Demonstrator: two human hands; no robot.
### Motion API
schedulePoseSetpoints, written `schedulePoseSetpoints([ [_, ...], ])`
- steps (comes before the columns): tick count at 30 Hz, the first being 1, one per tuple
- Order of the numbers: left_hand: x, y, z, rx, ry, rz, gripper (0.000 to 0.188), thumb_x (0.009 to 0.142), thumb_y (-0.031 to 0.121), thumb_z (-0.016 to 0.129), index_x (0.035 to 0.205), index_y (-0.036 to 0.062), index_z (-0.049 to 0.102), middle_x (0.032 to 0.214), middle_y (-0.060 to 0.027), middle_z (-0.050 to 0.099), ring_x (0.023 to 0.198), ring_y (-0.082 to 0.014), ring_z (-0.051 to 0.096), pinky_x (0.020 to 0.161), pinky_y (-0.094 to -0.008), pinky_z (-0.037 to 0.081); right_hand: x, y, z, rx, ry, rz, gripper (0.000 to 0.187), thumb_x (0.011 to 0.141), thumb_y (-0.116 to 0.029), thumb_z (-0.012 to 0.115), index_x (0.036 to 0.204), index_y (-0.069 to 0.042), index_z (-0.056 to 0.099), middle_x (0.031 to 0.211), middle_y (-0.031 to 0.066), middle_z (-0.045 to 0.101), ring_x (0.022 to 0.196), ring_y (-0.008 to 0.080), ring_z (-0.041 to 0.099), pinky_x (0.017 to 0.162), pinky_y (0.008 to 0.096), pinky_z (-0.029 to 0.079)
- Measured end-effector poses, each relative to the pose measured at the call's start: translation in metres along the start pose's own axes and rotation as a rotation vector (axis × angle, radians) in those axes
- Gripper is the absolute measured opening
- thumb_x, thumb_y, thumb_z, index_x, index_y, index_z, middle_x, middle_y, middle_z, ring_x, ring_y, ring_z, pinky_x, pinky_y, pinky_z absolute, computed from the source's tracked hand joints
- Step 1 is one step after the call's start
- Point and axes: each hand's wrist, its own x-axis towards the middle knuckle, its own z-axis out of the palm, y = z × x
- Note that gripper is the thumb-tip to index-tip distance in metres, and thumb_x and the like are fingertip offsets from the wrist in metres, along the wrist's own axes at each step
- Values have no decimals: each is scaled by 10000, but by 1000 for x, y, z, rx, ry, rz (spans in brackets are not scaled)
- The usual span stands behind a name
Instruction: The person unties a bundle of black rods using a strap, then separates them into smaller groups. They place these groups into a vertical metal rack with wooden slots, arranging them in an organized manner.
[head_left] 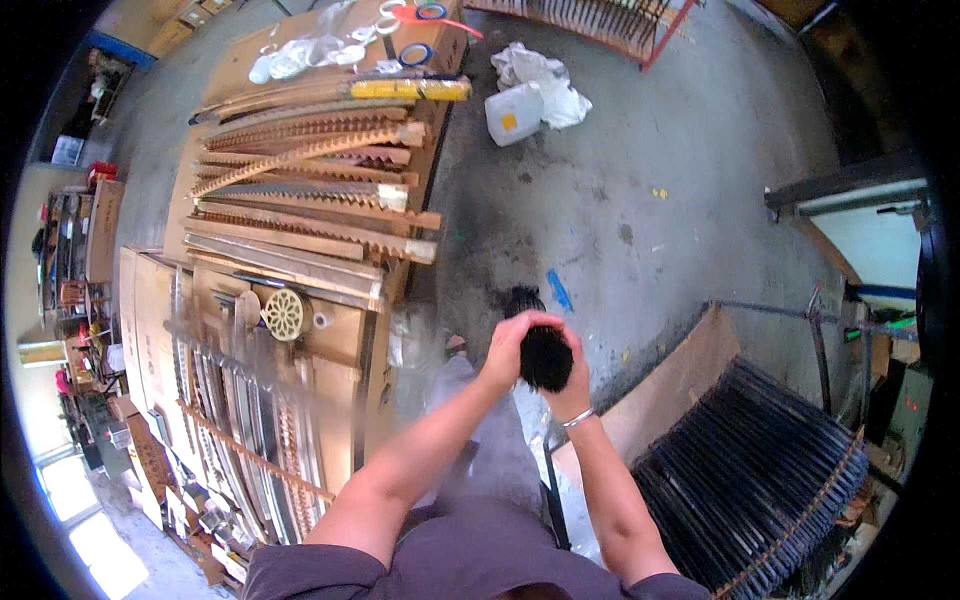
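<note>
- Black bundle [546, 360]: held up in front of the torso, over the floor; its dense, round end is turned toward the camera. A dark mass is seen just beyond the hands; whether it is joined to the bundle cannot be told.
- Left hand [509, 346]: clasped round the left and far sides of the bundle, fingers curved over it; forearm extended diagonally from lower left.
- Right hand [573, 388]: closed against the right side of the bundle; forearm raised from lower right, the wrist encircled by a silver bracelet [578, 418].
- Labels: a yellow label is borne by the white jug [513, 115]; its lettering is too small to be read. The jug is set on the floor against crumpled white plastic [545, 78].
- Blue strip [560, 290]: laid on the floor, just beyond the hands.
- Surface [238, 72]: cardboard-covered, placed at left; its right edge is run alongside the floor. Notched strips [310, 165] are piled across it, with tape rolls [414, 54] kept at the far end.
- Lattice disc [286, 314]: cream, round, laid nearer the person, on cardboard.
- Rack [745, 475]: filled with dark rods, stood at right, flanked by a brown panel [655, 375].
- Floor [650, 200]: grey, stained; a broad stretch is bounded by surface and rack.
</note>
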Motion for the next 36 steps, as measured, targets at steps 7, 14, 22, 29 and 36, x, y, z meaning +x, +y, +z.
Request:
schedulePoseSetpoints([
  [7, 7, -3, -53, 112, -361, 20, 1055, 651, 579, 747, 1433, 27, 304, 1518, -156, 254, 1434, -297, 141, 1157, -423, 130, 42, 2, -2, 77, -183, 128, 540, 791, 10, 635, 1298, -51, 458, 1315, 137, 502, 1220, 251, 486, 1038, 359, 384],
  [14, 96, 10, -59, 175, -361, 226, 1059, 505, 217, 896, 1393, 54, 345, 1427, -137, 381, 1387, -316, 271, 1158, -438, 167, 104, 39, 21, 287, -191, 284, 656, 709, -98, 739, 1300, -94, 453, 1264, 130, 555, 1166, 259, 542, 1015, 367, 407],
  [22, 180, 51, -67, 103, 51, 272, 663, 531, 104, 840, 1111, 94, 520, 1114, -42, 637, 1049, -273, 571, 928, -378, 407, 230, 32, 14, 31, -467, 286, 683, 542, -131, 827, 1159, -63, 543, 1052, 98, 646, 988, 226, 620, 879, 352, 482],
  [29, 231, 94, -89, 190, 119, 413, 701, 557, 181, 876, 1154, 89, 519, 1180, -94, 579, 1142, -298, 532, 984, -408, 387, 321, -8, 26, 167, -487, 122, 695, 596, -245, 856, 1179, -44, 535, 1138, 135, 626, 1062, 229, 601, 936, 362, 466],
  [36, 280, 133, -101, 275, 269, 467, 702, 536, 155, 878, 1142, 74, 534, 1174, -96, 579, 1139, -302, 532, 981, -403, 405, 411, -18, 41, 205, -586, -22, 808, 556, -293, 886, 1226, -40, 512, 1186, 128, 608, 1106, 239, 584, 976, 362, 446],
])
